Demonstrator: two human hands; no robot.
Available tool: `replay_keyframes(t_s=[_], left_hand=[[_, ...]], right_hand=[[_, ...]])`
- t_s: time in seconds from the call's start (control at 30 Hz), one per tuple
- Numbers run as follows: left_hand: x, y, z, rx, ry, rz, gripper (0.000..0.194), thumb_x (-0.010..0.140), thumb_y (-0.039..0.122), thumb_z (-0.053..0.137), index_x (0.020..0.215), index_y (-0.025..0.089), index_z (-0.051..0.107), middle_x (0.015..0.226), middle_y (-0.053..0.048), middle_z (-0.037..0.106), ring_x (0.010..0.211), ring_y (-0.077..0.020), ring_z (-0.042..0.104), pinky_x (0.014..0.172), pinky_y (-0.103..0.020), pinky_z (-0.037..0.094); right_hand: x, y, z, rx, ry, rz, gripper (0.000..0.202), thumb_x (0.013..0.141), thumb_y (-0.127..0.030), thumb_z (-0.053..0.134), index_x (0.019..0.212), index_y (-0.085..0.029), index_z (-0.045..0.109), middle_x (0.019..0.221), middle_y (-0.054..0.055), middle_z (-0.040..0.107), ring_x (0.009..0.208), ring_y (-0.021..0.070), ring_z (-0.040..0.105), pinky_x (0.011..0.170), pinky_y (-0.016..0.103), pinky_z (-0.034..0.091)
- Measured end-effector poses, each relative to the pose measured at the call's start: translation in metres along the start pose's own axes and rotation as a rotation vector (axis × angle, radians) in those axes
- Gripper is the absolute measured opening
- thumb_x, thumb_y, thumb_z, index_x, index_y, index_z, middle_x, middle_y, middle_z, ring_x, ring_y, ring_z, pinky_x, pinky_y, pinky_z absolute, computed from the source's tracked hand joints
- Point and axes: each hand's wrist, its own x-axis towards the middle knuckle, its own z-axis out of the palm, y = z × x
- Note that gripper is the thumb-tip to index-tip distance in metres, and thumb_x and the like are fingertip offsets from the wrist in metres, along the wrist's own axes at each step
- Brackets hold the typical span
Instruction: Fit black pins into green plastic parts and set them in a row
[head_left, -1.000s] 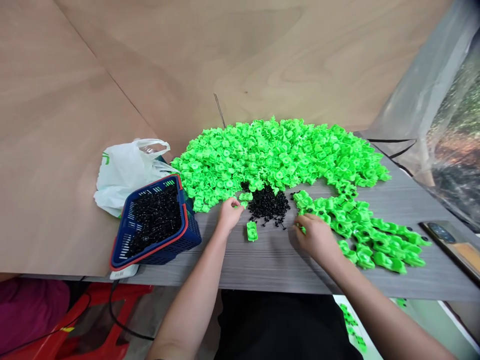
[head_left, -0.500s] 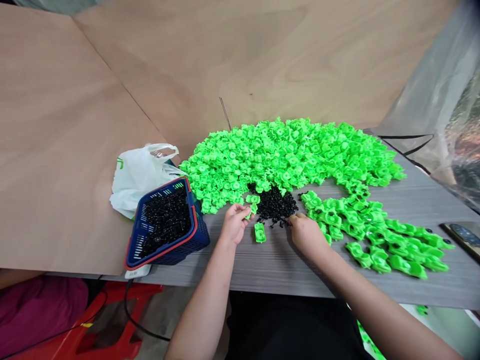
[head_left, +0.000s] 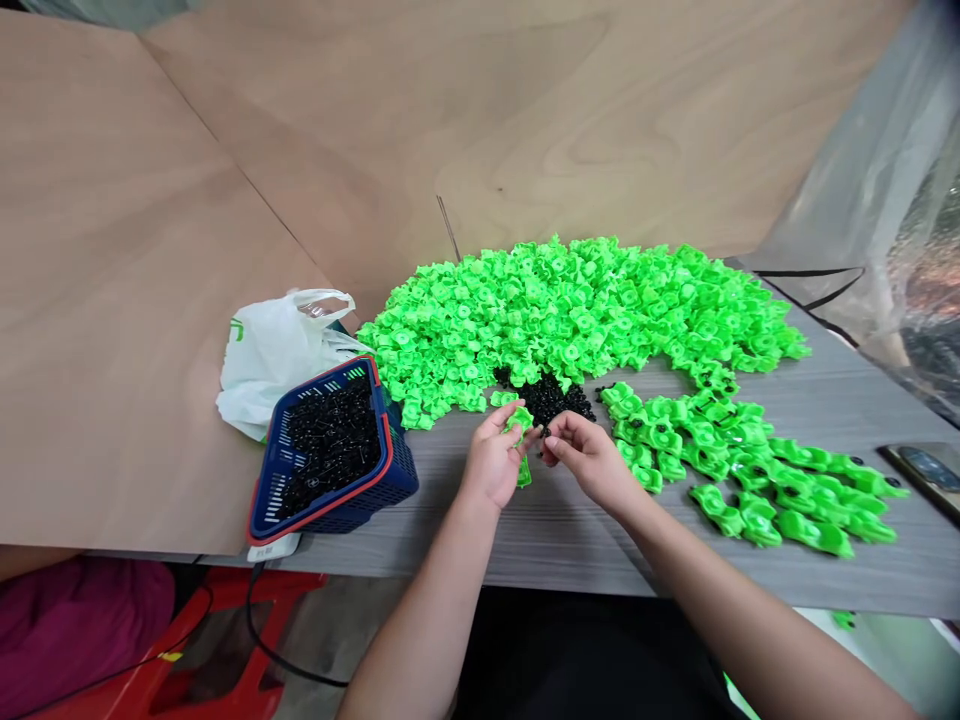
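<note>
My left hand (head_left: 495,458) is closed on a bright green plastic piece (head_left: 519,418), held up over the table. Close beside it, my right hand (head_left: 589,455) pinches a small black plastic part (head_left: 546,433) near the green piece. Behind the hands lies a heap of small black parts (head_left: 555,400). Another green piece (head_left: 524,474) lies on the table, partly hidden by my left hand. A large pile of green pieces (head_left: 585,310) spreads across the back. To the right, several green pieces (head_left: 757,470) lie apart from the pile, some with black parts in them.
On the left a blue basket (head_left: 405,480) with a red rim holds many black parts. A white plastic bag (head_left: 274,350) sits behind it. A phone (head_left: 926,475) lies at the right. A person's magenta clothing (head_left: 90,635) shows at lower left, beside a red stool (head_left: 232,640).
My right hand has lifted from the edge of the black heap and moved left with a black part. My left hand has shifted right with the green piece, so both hands now meet.
</note>
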Motion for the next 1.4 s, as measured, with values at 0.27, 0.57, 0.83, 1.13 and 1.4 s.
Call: replay_keyframes(t_s=[0.27, 0.57, 0.83, 1.13, 1.4], left_hand=[[-0.016, -0.008, 0.002, 0.277, -0.082, -0.035, 0.047, 0.071, 0.024, 0.076, 0.117, 0.023, 0.066, 0.091, -0.003, 0.066, 0.071, -0.0112, 0.059, 0.053, -0.019, 0.043], [-0.018, -0.008, -0.003, 0.319, -0.158, -0.027, 0.048, 0.075, 0.037, 0.076, 0.118, 0.021, 0.064, 0.091, -0.007, 0.07, 0.078, -0.0173, 0.066, 0.066, -0.029, 0.056], [-0.015, -0.012, -0.01, 0.362, -0.14, 0.031, 0.046, 0.072, 0.032, 0.08, 0.112, 0.02, 0.062, 0.108, -0.009, 0.067, 0.081, -0.0166, 0.065, 0.068, -0.031, 0.059], [-0.016, -0.013, -0.008, 0.445, -0.171, 0.059, 0.054, 0.074, 0.027, 0.077, 0.126, 0.023, 0.063, 0.111, -0.009, 0.065, 0.08, -0.0153, 0.062, 0.065, -0.029, 0.059], [-0.016, -0.01, -0.006, 0.427, -0.181, 0.022, 0.052, 0.074, 0.031, 0.078, 0.124, 0.02, 0.066, 0.11, -0.009, 0.067, 0.08, -0.0142, 0.062, 0.068, -0.03, 0.06]], right_hand=[[0.007, 0.004, -0.003, 0.129, 0.036, 0.047, 0.026, 0.083, -0.043, 0.068, 0.085, -0.021, 0.054, 0.067, -0.002, 0.061, 0.061, 0.0135, 0.057, 0.061, 0.029, 0.048], [0.0, 0.006, -0.011, 0.11, 0.147, 0.05, 0.031, 0.07, -0.041, 0.081, 0.086, -0.017, 0.069, 0.075, 0.002, 0.068, 0.068, 0.0155, 0.062, 0.068, 0.032, 0.053], [-0.001, 0.003, -0.014, 0.126, 0.142, 0.092, 0.036, 0.072, -0.042, 0.079, 0.095, -0.018, 0.067, 0.08, 0.004, 0.071, 0.071, 0.0183, 0.067, 0.073, 0.038, 0.057], [-0.001, 0.005, -0.015, -0.303, 0.144, -0.1, 0.011, 0.085, -0.029, 0.062, 0.09, -0.02, 0.063, 0.08, 0.002, 0.065, 0.074, 0.0166, 0.06, 0.069, 0.03, 0.049], [-0.001, 0.007, -0.012, -0.674, 0.133, -0.296, 0.012, 0.087, -0.014, 0.057, 0.092, -0.022, 0.064, 0.083, 0.002, 0.063, 0.077, 0.0175, 0.057, 0.07, 0.029, 0.043]])
